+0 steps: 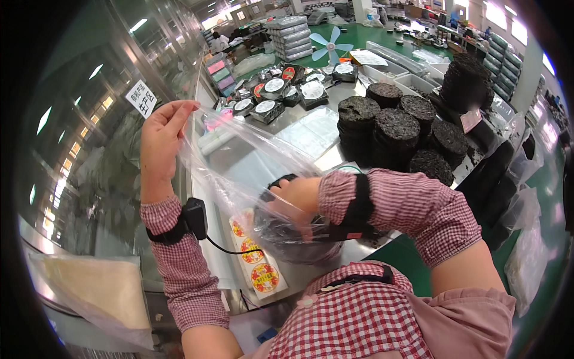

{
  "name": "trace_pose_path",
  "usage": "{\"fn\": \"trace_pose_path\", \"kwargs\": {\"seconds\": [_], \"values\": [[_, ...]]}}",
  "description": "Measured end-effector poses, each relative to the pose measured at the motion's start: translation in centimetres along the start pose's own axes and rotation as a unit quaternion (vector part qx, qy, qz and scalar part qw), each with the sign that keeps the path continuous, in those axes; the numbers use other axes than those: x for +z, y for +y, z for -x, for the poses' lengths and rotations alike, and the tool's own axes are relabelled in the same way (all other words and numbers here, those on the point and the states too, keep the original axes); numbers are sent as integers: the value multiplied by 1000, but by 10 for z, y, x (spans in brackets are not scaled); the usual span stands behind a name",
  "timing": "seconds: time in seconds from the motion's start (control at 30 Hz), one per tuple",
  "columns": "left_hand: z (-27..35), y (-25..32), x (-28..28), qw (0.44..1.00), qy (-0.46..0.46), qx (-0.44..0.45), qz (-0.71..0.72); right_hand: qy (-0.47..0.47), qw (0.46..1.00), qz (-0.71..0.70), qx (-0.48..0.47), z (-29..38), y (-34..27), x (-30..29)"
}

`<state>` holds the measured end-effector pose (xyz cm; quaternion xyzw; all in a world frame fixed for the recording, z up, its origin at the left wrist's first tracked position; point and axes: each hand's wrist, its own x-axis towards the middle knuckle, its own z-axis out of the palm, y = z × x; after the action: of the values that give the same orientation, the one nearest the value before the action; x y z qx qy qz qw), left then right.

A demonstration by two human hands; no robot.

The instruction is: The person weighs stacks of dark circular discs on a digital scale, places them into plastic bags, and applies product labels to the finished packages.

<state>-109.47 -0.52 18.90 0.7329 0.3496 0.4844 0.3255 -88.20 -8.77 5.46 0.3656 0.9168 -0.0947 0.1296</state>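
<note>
My left hand [165, 137] is raised at the left, thumb and fingers pinching the edge of a clear plastic bag [224, 172]. The bag stretches from there down to the right. My right hand [293, 202] is inside or against the lower part of the bag, fingers over a stack of round black dried seaweed sheets [287, 226]; film and glare blur its exact grip. Right of it stand several round stacks of dark seaweed sheets [397, 130]. A strip of round red and yellow stickers [264, 277] lies below the bag.
Packed black packages with white round labels [312, 90] lie at the table's far side. Flat clear bags [309, 130] rest on the metal table. A small blue-bladed fan [331, 46] and white bins [410, 83] stand beyond. Glass panels run along the left.
</note>
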Motion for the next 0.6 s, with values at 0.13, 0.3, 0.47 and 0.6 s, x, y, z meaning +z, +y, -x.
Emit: {"fn": "trace_pose_path", "kwargs": {"seconds": [0.13, 0.3, 0.47, 0.6], "values": [[0, 0, 27, 999, 28, -5, -29, 40, 998, -43, -6, 20, 26, 15], [12, -12, -21, 963, 95, -12, -253, 43, 896, -440, -42, 85, 43, -74], [31, 36, 95, 876, 22, 237, -419, 176, 967, 119, -138, 137, 66, -24], [64, 52, 117, 786, -502, -267, -242, 565, 767, 39, -301, 114, 26, -50]]}}
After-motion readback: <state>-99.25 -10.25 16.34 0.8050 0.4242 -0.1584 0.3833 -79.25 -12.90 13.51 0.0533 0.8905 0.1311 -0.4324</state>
